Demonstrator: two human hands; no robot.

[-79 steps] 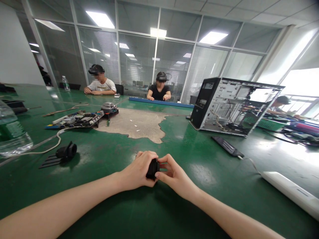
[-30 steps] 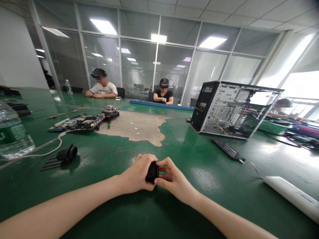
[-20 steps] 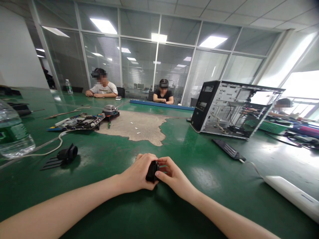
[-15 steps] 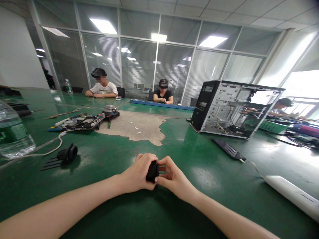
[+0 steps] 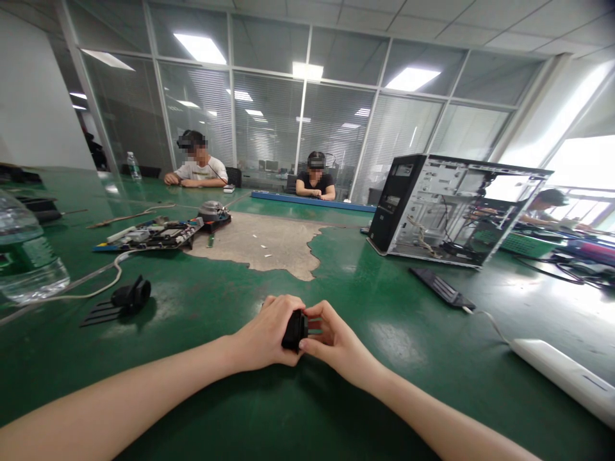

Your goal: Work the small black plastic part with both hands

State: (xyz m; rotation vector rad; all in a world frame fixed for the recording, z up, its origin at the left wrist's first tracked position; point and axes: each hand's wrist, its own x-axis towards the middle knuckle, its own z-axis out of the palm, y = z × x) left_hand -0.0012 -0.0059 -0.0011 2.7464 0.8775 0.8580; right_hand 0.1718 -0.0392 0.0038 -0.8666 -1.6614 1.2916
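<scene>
Both hands are on a small black object (image 5: 292, 330), just this side of the worn patch (image 5: 283, 240) in the green table (image 5: 221, 410). The left hand (image 5: 275, 330) wraps its fingers firmly around it. The right hand (image 5: 342, 342) pinches its near side; that thumb has just slipped down to the lower edge, so the pinch now spans the side. Whether it touches the table, I can't tell.
</scene>
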